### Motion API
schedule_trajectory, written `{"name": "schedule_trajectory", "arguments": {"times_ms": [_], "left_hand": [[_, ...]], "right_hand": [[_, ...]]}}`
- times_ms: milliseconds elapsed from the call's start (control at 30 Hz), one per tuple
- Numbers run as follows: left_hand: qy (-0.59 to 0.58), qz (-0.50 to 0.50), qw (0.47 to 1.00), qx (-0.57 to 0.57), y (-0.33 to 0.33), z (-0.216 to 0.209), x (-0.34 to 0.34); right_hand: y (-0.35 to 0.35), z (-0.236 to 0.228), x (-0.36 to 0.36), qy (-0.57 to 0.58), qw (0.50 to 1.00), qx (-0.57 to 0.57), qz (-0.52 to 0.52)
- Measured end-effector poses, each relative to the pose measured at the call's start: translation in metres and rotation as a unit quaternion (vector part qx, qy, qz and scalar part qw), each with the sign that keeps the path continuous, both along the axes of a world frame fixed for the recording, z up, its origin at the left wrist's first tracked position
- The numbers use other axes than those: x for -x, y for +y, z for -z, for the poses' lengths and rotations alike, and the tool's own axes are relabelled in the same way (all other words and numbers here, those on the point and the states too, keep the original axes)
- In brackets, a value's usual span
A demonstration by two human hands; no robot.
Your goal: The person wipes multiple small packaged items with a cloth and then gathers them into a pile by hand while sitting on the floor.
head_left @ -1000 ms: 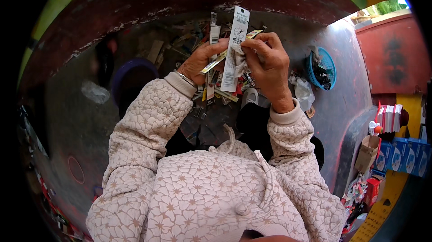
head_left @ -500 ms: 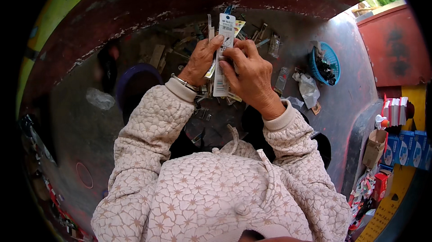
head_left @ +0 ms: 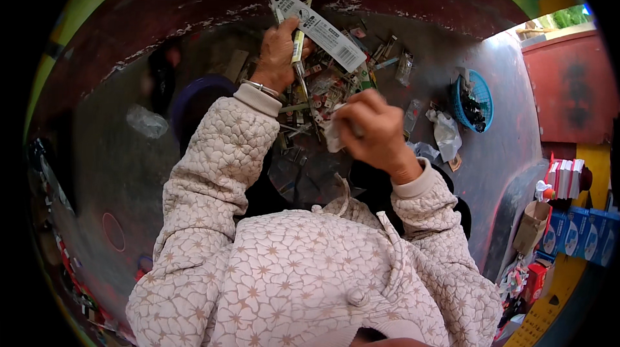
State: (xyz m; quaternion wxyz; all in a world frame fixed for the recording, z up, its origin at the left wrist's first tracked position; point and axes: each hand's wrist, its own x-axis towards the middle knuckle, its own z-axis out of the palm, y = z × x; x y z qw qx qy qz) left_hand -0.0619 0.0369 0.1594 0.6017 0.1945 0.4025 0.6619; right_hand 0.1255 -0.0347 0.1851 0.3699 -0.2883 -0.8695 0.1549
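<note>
My left hand [head_left: 276, 58] is closed around a small bundle of slim packages, its thumb on top. Uppermost is a long white printed packaging card [head_left: 330, 38], slanting down to the right. A narrow yellow-edged package [head_left: 298, 47] shows beneath it. Lower and to the right, my right hand [head_left: 374, 129] is closed and slightly blurred, with a crumpled white piece [head_left: 332, 132] at its fingers; whether cloth, paper or film I cannot tell. Under both hands, a loose heap of small packages and strips [head_left: 323, 92] covers the floor.
A blue plastic basket [head_left: 485, 92] with dark items stands on the right, beside a crumpled clear bag [head_left: 445, 132]. On the left are a dark purple tub [head_left: 187, 103] and another clear bag [head_left: 146, 121]. Blue boxes [head_left: 577, 234] and a cardboard box [head_left: 533, 227] line the far right.
My right hand has left the white card and moved down to the right, now with a crumpled white piece. The card has swung from upright to slanting as my left hand rose slightly.
</note>
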Motion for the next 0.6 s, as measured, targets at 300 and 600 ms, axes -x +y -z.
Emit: {"name": "schedule_trajectory", "arguments": {"times_ms": [300,600], "left_hand": [[0.081,0.053,0.995,-0.027,-0.003,0.007,-0.009],[0.027,0.128,0.989,-0.064,-0.01,0.004,-0.017]], "right_hand": [[0.043,0.001,-0.021,0.174,0.88,0.428,0.112],[0.041,-0.015,-0.02,0.232,0.905,0.25,0.255]]}}
